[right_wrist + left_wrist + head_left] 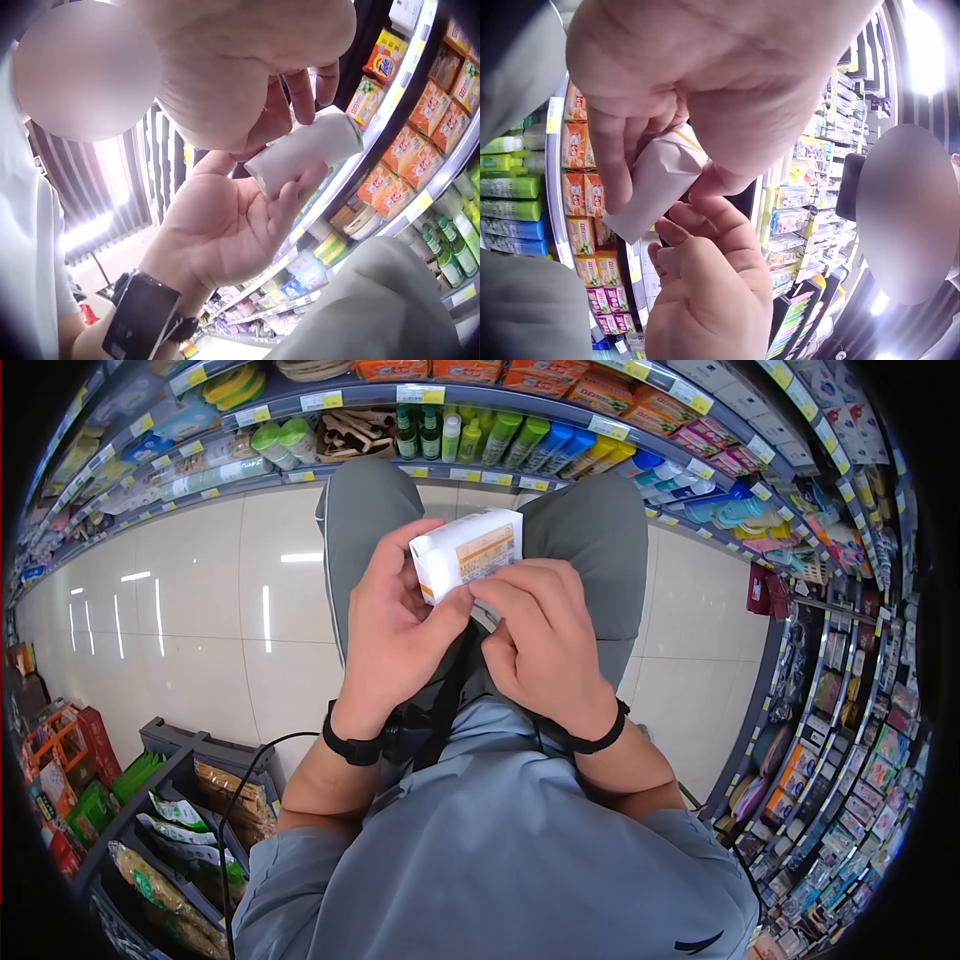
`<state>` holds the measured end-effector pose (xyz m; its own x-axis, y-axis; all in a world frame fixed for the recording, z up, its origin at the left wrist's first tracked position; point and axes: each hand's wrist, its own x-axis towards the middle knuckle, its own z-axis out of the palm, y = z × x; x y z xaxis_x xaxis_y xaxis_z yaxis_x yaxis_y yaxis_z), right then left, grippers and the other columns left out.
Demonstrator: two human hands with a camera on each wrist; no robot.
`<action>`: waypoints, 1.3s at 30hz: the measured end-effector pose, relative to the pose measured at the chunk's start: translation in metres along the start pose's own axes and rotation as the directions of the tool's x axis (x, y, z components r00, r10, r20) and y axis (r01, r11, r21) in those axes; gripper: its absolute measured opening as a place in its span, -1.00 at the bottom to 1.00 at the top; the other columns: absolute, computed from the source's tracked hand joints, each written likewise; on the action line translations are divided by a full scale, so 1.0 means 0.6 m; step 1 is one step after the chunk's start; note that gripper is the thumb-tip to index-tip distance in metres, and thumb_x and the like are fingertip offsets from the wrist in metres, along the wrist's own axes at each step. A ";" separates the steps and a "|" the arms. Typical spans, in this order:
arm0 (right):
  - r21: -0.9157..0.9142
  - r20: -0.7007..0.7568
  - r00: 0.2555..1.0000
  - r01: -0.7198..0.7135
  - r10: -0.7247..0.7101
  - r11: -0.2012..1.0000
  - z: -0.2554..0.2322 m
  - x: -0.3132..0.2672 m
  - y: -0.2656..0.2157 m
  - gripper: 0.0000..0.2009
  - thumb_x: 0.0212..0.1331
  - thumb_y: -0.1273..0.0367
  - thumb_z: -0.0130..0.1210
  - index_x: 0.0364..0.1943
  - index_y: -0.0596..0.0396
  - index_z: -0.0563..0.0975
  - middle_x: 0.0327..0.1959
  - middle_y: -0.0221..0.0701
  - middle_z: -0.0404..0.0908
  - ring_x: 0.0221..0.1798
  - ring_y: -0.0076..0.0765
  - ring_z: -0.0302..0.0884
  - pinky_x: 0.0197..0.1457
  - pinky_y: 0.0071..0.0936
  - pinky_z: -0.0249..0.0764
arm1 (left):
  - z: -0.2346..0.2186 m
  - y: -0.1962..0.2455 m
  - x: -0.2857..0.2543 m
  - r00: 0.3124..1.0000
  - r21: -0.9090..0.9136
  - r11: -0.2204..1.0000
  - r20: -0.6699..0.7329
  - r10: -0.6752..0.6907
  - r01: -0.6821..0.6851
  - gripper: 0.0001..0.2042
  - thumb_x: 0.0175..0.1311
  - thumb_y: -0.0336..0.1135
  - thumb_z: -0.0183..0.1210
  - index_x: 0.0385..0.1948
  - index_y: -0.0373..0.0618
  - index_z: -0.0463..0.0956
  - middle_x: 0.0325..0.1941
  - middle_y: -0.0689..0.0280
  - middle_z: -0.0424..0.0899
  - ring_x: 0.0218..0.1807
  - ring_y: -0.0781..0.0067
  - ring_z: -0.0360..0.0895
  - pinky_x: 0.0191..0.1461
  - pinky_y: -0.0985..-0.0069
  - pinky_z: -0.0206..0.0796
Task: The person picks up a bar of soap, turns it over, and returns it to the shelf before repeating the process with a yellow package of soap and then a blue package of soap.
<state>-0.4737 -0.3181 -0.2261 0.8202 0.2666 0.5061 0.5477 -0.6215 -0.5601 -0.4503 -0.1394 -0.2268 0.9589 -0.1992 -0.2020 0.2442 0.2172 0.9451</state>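
A small white pack (465,535) with an orange printed label and a barcode is held up over the lap, tilted. My left hand (390,630) grips it from the left, thumb along the near edge and fingers behind. My right hand (555,635) has its curled fingers at the near right edge, with the index fingertip close to the left thumb. In the left wrist view, the pack (656,184) shows a folded paper end, and the right fingers sit against its lower side. The right wrist view shows the plain white back of the pack (307,154) resting on the left fingers.
Shelves ahead carry green bottles (430,432), orange packs (470,370) and blue bottles (572,450). A rack of small goods (850,760) curves along the right. Bagged goods fill a dark stand (180,760) at lower left. Both knees (590,530) flank the hands.
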 end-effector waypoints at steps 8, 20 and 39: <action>0.106 -0.246 0.967 -0.037 0.062 0.994 0.023 -0.018 0.008 -0.55 -0.16 0.64 0.21 -0.04 0.11 0.62 0.01 -0.28 0.57 -0.03 0.02 0.52 0.04 -0.07 0.44 | -0.001 0.001 0.000 1.000 -0.029 0.999 0.006 -0.013 0.013 -0.43 0.33 -0.59 0.24 0.38 -0.30 0.27 0.19 0.05 0.66 0.21 0.35 0.64 0.21 0.44 0.53; 0.013 -0.180 0.981 -0.066 0.067 0.998 0.018 -0.009 0.004 -0.52 -0.13 0.57 0.30 0.02 0.06 0.60 0.03 -0.29 0.55 0.01 -0.01 0.49 0.05 -0.10 0.41 | 0.002 -0.009 0.002 1.000 -0.001 1.000 0.018 0.005 -0.005 -0.42 0.29 -0.60 0.22 0.37 -0.27 0.29 0.17 0.07 0.66 0.16 0.41 0.65 0.18 0.45 0.54; -0.023 -0.284 0.959 -0.015 0.008 1.000 0.014 -0.004 0.003 -0.48 -0.13 0.64 0.23 0.05 0.06 0.48 -0.04 -0.29 0.53 -0.04 -0.02 0.46 0.00 -0.14 0.41 | 0.015 -0.004 0.007 0.992 0.372 0.920 0.031 0.123 -0.126 -0.50 0.20 -0.59 0.38 0.19 -0.19 0.44 0.14 0.18 0.71 0.14 0.42 0.67 0.21 0.44 0.51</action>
<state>-0.4733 -0.3134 -0.2338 0.7440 0.0414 0.6669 0.5313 -0.6420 -0.5528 -0.4484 -0.1495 -0.2274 0.9768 -0.2002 -0.0762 0.0505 -0.1307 0.9901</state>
